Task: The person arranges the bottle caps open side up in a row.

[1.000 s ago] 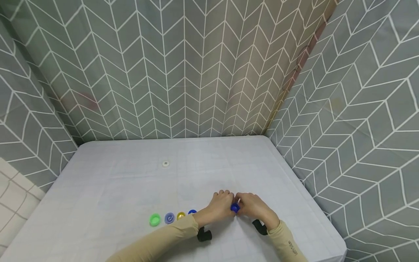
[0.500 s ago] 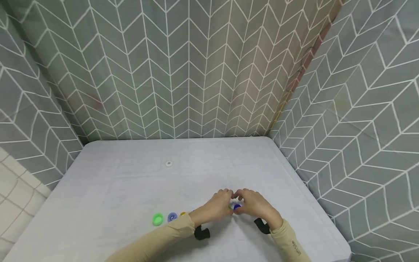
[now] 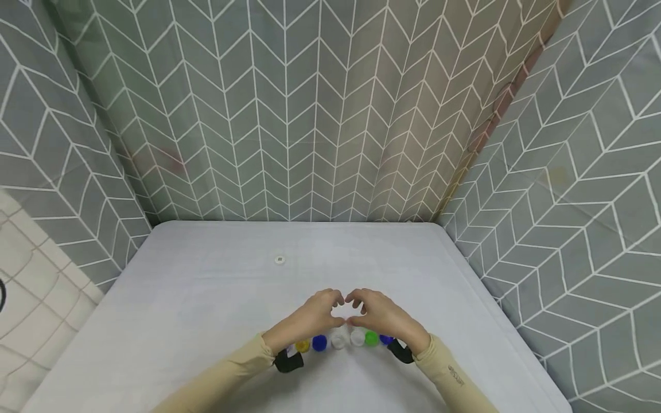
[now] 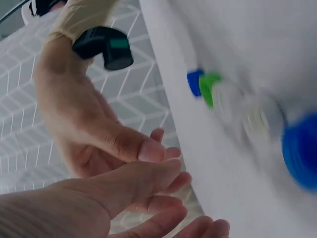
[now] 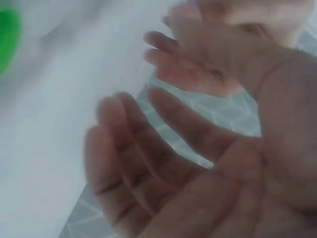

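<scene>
My left hand (image 3: 310, 315) and right hand (image 3: 384, 314) hover beside each other in the head view, fingers loosely curved and nothing held. Their fingertips and thumbs come close together, framing a gap. Just below them on the white cloth runs a row of small round bottle caps: a yellow cap (image 3: 302, 345), a blue cap (image 3: 319, 343), two whitish ones, a green cap (image 3: 372, 338) and a second blue cap (image 3: 386, 339) partly covered by my right hand. The left wrist view shows a large blue cap (image 4: 303, 151) nearest, with a white cap (image 4: 262, 118) behind.
A small white disc (image 3: 280, 260) lies farther back on the white-covered table (image 3: 217, 275). Grey patterned curtains (image 3: 310, 115) stand behind the table and along its right side. Black cameras (image 3: 289, 361) sit on both wrists.
Both hands have let go of a blue cap, which now stands in the row, and have drawn away from it toward the left. The head view has turned slightly.
</scene>
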`<state>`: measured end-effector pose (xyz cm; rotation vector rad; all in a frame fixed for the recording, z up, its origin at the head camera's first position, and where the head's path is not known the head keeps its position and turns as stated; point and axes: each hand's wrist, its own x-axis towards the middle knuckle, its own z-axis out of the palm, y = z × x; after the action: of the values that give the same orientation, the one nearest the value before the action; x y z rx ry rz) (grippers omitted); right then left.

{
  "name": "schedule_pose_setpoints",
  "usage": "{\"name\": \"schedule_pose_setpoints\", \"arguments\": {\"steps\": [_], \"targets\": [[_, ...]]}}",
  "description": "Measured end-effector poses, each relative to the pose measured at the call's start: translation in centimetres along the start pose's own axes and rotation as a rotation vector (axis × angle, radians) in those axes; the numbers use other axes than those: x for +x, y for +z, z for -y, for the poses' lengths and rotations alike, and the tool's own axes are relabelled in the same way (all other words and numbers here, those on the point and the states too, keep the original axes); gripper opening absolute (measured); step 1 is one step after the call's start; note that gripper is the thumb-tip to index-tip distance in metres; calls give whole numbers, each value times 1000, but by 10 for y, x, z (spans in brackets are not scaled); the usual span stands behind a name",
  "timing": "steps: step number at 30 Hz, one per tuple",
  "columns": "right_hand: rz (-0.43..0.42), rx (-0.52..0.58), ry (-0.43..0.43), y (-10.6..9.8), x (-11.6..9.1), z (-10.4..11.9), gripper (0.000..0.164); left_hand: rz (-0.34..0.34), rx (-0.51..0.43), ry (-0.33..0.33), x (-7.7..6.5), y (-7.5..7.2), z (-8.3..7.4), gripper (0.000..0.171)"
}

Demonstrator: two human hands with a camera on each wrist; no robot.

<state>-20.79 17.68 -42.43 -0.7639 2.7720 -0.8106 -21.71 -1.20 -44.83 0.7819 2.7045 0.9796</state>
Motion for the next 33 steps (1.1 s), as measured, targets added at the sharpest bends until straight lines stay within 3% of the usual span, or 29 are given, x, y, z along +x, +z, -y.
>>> {"name": "schedule_pose_setpoints", "arguments": {"steps": [8, 17, 22, 33], "targets": [[-25, -2, -54, 11, 39, 18, 39, -60, 1, -105, -15, -46, 31, 36], [-20, 2, -17, 23, 88, 35, 40, -95, 55, -263, -22, -85, 76, 43], [-25, 18, 17, 31, 115, 44, 41, -149, 58, -309, -19, -93, 103, 45], [-1, 61, 103, 53, 167, 50, 48, -237, -11, -388, 6, -95, 139, 62]]}}
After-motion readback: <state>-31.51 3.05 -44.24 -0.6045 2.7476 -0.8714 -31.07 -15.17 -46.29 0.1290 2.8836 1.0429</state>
